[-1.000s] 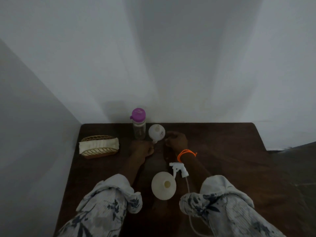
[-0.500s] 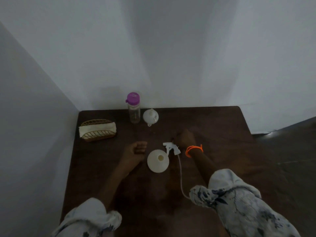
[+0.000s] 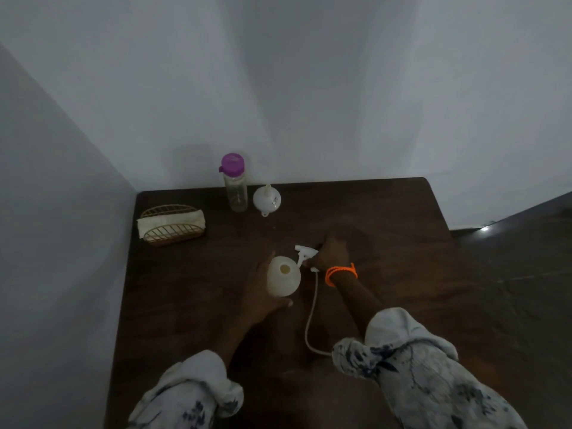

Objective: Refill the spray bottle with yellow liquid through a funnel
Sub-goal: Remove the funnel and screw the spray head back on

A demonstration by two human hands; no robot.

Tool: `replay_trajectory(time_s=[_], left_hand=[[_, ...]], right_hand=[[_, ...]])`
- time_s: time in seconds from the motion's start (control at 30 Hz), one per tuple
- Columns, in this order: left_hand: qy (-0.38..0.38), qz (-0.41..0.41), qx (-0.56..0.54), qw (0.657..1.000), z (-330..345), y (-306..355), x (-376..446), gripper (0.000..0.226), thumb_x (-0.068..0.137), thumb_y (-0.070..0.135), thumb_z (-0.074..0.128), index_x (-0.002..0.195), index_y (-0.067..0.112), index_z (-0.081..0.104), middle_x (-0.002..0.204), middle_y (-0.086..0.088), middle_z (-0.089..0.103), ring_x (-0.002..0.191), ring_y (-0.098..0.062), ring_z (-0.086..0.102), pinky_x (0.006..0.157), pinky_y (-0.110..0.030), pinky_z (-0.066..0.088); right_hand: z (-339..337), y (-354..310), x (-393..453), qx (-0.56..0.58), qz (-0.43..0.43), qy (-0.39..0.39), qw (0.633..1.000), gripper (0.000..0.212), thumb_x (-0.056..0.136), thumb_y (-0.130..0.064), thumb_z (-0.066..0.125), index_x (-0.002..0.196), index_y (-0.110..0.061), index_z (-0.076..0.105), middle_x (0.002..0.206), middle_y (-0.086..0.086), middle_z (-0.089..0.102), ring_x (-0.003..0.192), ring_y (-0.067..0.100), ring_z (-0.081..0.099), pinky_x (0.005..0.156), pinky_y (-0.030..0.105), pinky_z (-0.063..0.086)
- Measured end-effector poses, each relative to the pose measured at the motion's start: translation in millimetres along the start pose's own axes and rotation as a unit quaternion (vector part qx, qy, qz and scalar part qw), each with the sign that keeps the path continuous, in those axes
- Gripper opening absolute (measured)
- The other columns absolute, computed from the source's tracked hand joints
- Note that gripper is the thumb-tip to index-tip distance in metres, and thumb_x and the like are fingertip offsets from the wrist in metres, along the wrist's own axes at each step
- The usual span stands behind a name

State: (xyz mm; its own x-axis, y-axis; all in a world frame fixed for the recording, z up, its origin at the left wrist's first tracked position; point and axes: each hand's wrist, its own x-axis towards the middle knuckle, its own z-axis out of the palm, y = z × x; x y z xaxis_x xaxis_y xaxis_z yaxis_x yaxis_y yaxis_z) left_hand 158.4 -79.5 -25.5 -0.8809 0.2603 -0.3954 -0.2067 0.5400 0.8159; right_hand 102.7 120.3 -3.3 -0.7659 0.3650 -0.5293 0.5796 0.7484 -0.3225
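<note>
A cream spray bottle body (image 3: 283, 280) stands upright with its neck open at the middle of the dark wooden table (image 3: 387, 230). My left hand (image 3: 263, 292) wraps around its left side. The white trigger spray head (image 3: 305, 255) lies just right of the bottle, its long dip tube (image 3: 311, 320) trailing toward me. My right hand (image 3: 331, 252), with an orange band at the wrist, holds the spray head. A white funnel (image 3: 266, 198) sits upside down at the back of the table. Beside it stands a clear bottle with a purple cap (image 3: 235, 185).
A wicker basket (image 3: 171, 230) holding a folded cloth sits at the table's back left. White walls close in behind and on the left. The floor drops away past the table's right edge.
My left hand has moved onto the spray bottle and closed around it. My right hand stays at the spray head. The camera view has shifted slightly.
</note>
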Motion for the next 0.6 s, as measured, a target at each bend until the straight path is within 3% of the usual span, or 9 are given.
replay_trajectory(time_s=[0.2, 0.4, 0.53, 0.6], left_hand=[[0.044, -0.006, 0.010, 0.999, 13, -6, 7, 0.124, 0.054, 0.025, 0.099, 0.156, 0.016, 0.028, 0.156, -0.003, 0.040, 0.145, -0.021, 0.037, 0.119, -0.048, 0.032], [0.070, 0.011, 0.033, 0.997, 9, -7, 7, 0.115, 0.052, 0.029, 0.099, 0.148, 0.018, 0.038, 0.149, -0.002, 0.047, 0.138, -0.019, 0.043, 0.116, -0.041, 0.036], [0.098, -0.006, 0.022, 0.995, -1, -2, -6, 0.105, 0.048, 0.031, 0.099, 0.139, 0.021, 0.046, 0.137, 0.007, 0.049, 0.126, -0.010, 0.047, 0.108, -0.036, 0.041], [0.082, -0.019, 0.035, 0.996, -8, 2, -9, 0.095, 0.046, 0.045, 0.097, 0.128, 0.030, 0.052, 0.127, 0.015, 0.053, 0.117, -0.004, 0.054, 0.101, -0.032, 0.048]], right_hand=[[4, 9, -4, 0.038, 0.031, 0.003, 0.999, 0.073, 0.063, -0.033, 0.093, 0.122, -0.004, 0.059, 0.118, 0.013, 0.067, 0.107, 0.028, 0.065, 0.084, 0.035, 0.055], [-12, 15, -2, 0.091, 0.013, 0.012, 0.996, 0.043, 0.072, -0.021, 0.087, 0.104, 0.000, 0.069, 0.103, 0.016, 0.072, 0.087, 0.024, 0.068, 0.067, 0.027, 0.050], [-62, 3, 0, 0.151, -0.028, 0.075, 0.985, 0.040, 0.068, -0.032, 0.089, 0.095, -0.008, 0.072, 0.089, 0.008, 0.071, 0.078, 0.018, 0.065, 0.062, 0.022, 0.042], [-99, -7, -3, 0.189, -0.041, 0.089, 0.977, 0.037, 0.065, -0.034, 0.089, 0.089, -0.011, 0.074, 0.082, 0.007, 0.072, 0.073, 0.018, 0.067, 0.056, 0.022, 0.043]])
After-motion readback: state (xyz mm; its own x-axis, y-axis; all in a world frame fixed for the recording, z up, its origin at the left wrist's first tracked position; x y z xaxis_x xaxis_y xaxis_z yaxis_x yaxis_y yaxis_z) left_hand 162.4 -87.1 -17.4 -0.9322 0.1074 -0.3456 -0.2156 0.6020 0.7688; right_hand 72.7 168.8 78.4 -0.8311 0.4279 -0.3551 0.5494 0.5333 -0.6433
